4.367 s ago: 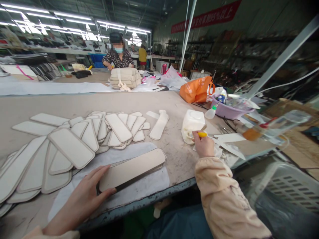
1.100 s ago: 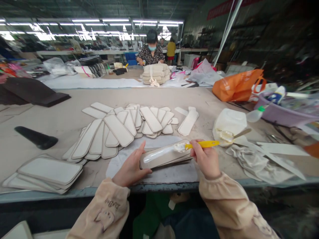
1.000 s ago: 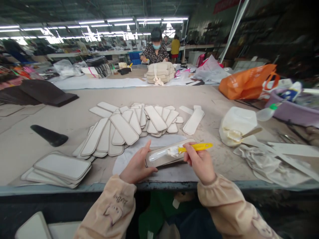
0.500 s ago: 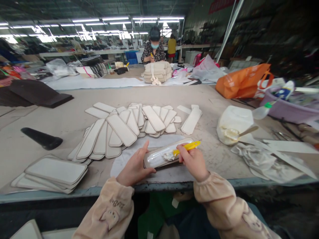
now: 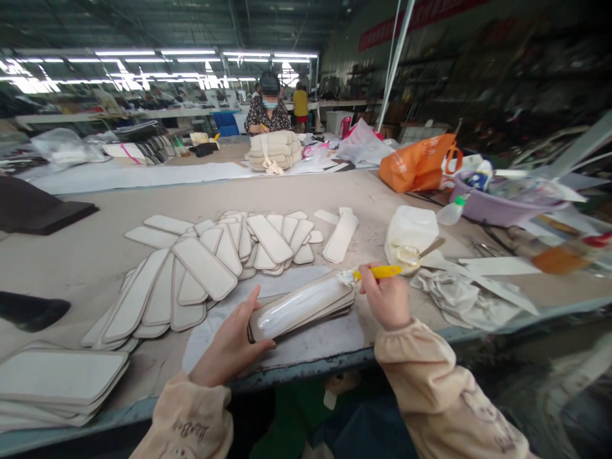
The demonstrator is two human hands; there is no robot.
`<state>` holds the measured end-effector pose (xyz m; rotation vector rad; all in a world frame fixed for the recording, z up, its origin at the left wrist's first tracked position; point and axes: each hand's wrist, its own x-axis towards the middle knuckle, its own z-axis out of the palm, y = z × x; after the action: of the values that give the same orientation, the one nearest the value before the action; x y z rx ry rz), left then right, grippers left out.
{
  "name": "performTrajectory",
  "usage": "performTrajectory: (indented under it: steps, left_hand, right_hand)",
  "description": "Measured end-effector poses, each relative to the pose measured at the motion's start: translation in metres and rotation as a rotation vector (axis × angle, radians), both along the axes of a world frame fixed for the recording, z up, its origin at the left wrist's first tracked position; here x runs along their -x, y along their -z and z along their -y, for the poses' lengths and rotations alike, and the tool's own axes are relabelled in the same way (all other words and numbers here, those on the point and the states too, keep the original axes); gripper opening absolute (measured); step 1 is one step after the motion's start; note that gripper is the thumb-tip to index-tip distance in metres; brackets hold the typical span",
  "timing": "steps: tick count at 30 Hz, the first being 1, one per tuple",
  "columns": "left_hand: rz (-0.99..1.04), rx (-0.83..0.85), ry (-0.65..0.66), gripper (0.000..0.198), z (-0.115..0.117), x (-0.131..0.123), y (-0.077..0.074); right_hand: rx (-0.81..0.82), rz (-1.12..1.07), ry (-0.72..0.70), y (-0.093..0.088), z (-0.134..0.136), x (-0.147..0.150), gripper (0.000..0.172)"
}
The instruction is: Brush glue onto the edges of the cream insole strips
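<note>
Strip (image 5: 301, 305) on the bench (image 5: 95, 255) looks light, stiff, glue-slick on top; my left grip (image 5: 232, 341) clasps its dry seven-o'clock end, right grip (image 5: 388, 299) closed on the brush (image 5: 377, 272).

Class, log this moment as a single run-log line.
left hand: holds stack end | right hand: brush at stack's far end | top piece: glossy wet coat | tub: right of stack
</note>
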<state>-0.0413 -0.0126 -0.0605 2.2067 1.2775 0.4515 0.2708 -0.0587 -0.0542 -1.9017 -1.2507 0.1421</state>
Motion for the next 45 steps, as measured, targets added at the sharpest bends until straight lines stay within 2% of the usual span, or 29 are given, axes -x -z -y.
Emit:
performTrajectory:
  steps: [6, 11, 16, 20, 24, 28, 33, 37, 45]
  left_hand:
    - [0.000, 0.027, -0.011, 0.101, 0.001, -0.002, -0.003]
    - [0.026, 0.054, -0.016, 0.110, 0.003, -0.003, -0.004]
    - [0.074, 0.066, 0.009, 0.117, 0.003, -0.002, 0.001]
    - [0.092, 0.055, 0.025, 0.117, 0.002, -0.001, 0.004]
    - [0.063, 0.068, 0.020, 0.117, 0.002, -0.001, 0.003]
    - [0.022, 0.074, 0.003, 0.115, 0.002, -0.002, -0.001]
    - [-0.008, 0.053, -0.013, 0.111, 0.000, -0.002, 0.000]
    - [-0.013, 0.008, 0.001, 0.108, -0.002, 0.001, 0.004]
    - [-0.077, 0.008, 0.019, 0.103, -0.004, 0.007, 0.002]
  right_hand:
    - [0.011, 0.084, -0.168, 0.011, 0.006, 0.045, 0.037]
    - [-0.004, -0.213, -0.371, 0.010, 0.010, 0.088, 0.031]
    - [0.045, -0.531, -0.436, 0.013, 0.009, 0.119, 0.041]
    - [0.077, -0.600, -0.480, 0.017, 0.006, 0.131, 0.044]
    - [0.110, -0.496, -0.422, 0.017, 0.001, 0.119, 0.050]
    - [0.111, -0.343, -0.251, 0.013, -0.004, 0.081, 0.055]
    - [0.106, -0.243, -0.080, 0.004, -0.006, 0.032, 0.050]
    - [0.125, -0.214, 0.030, -0.002, -0.004, 0.011, 0.043]
    - [0.079, -0.197, 0.047, 0.001, -0.004, -0.005, 0.040]
